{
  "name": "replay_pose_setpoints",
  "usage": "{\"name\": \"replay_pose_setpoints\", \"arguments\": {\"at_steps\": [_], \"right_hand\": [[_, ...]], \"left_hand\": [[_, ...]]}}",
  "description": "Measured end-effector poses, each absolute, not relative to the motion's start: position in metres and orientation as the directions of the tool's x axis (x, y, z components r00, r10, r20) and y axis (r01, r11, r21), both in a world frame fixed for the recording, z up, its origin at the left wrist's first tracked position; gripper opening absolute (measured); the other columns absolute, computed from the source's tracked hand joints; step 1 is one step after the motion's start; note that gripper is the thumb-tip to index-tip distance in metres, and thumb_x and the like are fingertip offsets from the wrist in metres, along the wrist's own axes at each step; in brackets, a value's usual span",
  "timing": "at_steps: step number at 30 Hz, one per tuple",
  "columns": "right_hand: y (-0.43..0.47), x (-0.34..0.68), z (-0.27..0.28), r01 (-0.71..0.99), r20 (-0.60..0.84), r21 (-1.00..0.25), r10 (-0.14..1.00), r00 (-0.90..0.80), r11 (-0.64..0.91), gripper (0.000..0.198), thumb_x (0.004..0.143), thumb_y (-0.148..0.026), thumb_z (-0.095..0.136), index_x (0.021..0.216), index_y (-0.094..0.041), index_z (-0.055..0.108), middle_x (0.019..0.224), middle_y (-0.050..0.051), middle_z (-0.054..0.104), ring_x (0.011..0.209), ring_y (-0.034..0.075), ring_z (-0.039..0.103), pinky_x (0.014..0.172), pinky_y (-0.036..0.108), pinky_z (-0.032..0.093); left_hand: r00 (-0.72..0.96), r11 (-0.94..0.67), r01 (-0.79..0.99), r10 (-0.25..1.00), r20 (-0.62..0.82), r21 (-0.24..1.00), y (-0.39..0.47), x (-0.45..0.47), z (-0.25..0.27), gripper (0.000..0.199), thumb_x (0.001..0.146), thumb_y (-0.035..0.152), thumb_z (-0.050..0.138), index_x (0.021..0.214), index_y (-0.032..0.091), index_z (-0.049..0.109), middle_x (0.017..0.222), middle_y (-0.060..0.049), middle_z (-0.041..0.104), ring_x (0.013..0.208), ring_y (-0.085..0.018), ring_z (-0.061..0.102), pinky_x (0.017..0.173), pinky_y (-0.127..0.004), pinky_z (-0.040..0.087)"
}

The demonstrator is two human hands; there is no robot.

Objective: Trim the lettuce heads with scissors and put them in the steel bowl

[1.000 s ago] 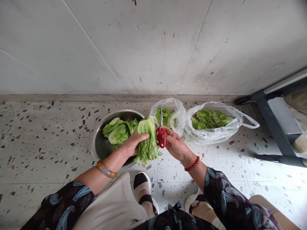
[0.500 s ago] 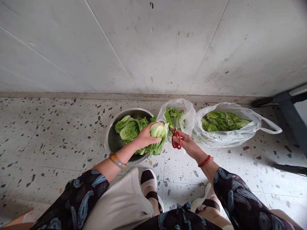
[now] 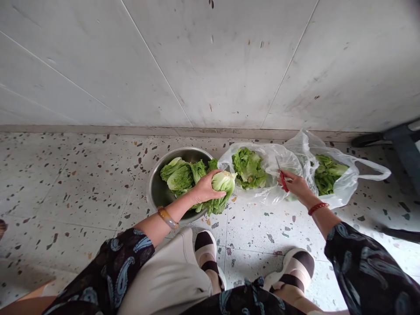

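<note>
My left hand (image 3: 205,189) is wrapped round a head of lettuce (image 3: 224,181), its pale cut base facing right, over the right rim of a steel basin (image 3: 151,192). More lettuce (image 3: 179,175) lies inside that basin. My right hand (image 3: 297,186) grips red-handled scissors (image 3: 283,181), their blades pointing up and away. The scissors are against or just over the side of a clear plastic bag (image 3: 275,151); whether they touch it I cannot tell. Loose lettuce leaves (image 3: 249,168) sit in the mouth of this bag.
A second plastic bag (image 3: 348,192) with lettuce (image 3: 328,173) stands to the right, its handle loop sticking out. Behind everything runs a pale wall (image 3: 210,87). A dark metal frame with a wheel (image 3: 367,139) is at the far right. My shoes (image 3: 206,251) are on the speckled floor.
My right hand has moved right with the scissors, away from the lettuce head. The nearer bag now spreads wider to the right, partly over the second bag. My left hand keeps its hold.
</note>
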State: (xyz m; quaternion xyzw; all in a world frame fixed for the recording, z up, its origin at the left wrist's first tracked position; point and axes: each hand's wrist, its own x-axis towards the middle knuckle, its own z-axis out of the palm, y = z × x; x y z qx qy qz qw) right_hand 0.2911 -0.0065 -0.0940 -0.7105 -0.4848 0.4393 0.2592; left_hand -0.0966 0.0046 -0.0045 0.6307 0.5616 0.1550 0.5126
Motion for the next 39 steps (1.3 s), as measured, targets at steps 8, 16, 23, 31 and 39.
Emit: {"name": "replay_pose_setpoints", "arguments": {"at_steps": [8, 16, 23, 31, 39], "right_hand": [[-0.018, 0.259, -0.017, 0.358, -0.297, -0.914, 0.917, -0.265, -0.192, 0.063, 0.073, -0.071, 0.084, 0.114, -0.023, 0.083, 0.120, 0.013, 0.071, 0.079, 0.017, 0.070, 0.071, 0.033, 0.063], [-0.030, 0.264, 0.056, 0.114, -0.527, -0.844, 0.770, -0.360, -0.524, 0.068, 0.079, -0.071, 0.080, 0.123, -0.019, 0.078, 0.094, 0.007, 0.067, 0.067, 0.014, 0.064, 0.062, 0.031, 0.060], [-0.012, 0.251, 0.025, -0.017, -0.584, -0.769, 0.712, -0.390, -0.640, 0.069, 0.075, -0.075, 0.080, 0.111, -0.017, 0.077, 0.084, 0.010, 0.074, 0.066, 0.018, 0.067, 0.060, 0.031, 0.056], [-0.010, 0.270, 0.003, 0.450, -0.380, -0.881, 0.788, -0.484, -0.148, 0.076, 0.077, -0.064, 0.081, 0.142, -0.026, 0.070, 0.128, 0.012, 0.073, 0.112, 0.031, 0.069, 0.098, 0.043, 0.057], [-0.002, 0.262, -0.011, 0.466, -0.235, -0.880, 0.765, -0.599, 0.095, 0.086, 0.080, -0.066, 0.082, 0.151, -0.024, 0.061, 0.124, 0.015, 0.069, 0.113, 0.031, 0.066, 0.100, 0.045, 0.055]], "left_hand": [[0.340, 0.171, 0.527, 0.855, -0.391, 0.832, 0.012, -0.081, -0.014, 0.089, 0.062, 0.029, 0.089, 0.144, 0.020, 0.056, 0.134, -0.015, 0.067, 0.123, -0.035, 0.064, 0.106, -0.051, 0.052], [0.341, 0.102, 0.582, 0.870, -0.356, 0.807, 0.025, -0.053, -0.002, 0.080, 0.060, 0.032, 0.088, 0.134, 0.018, 0.060, 0.127, -0.012, 0.070, 0.118, -0.034, 0.066, 0.107, -0.050, 0.051], [0.323, 0.148, 0.499, 0.883, -0.341, 0.854, 0.019, -0.054, 0.004, 0.077, 0.061, 0.032, 0.089, 0.130, 0.017, 0.060, 0.125, -0.011, 0.069, 0.117, -0.031, 0.065, 0.109, -0.048, 0.049], [0.341, 0.251, 0.434, 0.843, -0.416, 0.865, 0.021, -0.047, 0.001, 0.080, 0.063, 0.033, 0.089, 0.134, 0.017, 0.058, 0.122, -0.010, 0.070, 0.114, -0.029, 0.066, 0.105, -0.047, 0.052], [0.430, 0.255, 0.445, 0.780, -0.455, 0.859, 0.022, -0.032, -0.005, 0.085, 0.059, 0.031, 0.092, 0.135, 0.017, 0.058, 0.129, -0.012, 0.069, 0.119, -0.031, 0.065, 0.109, -0.047, 0.049]]}}
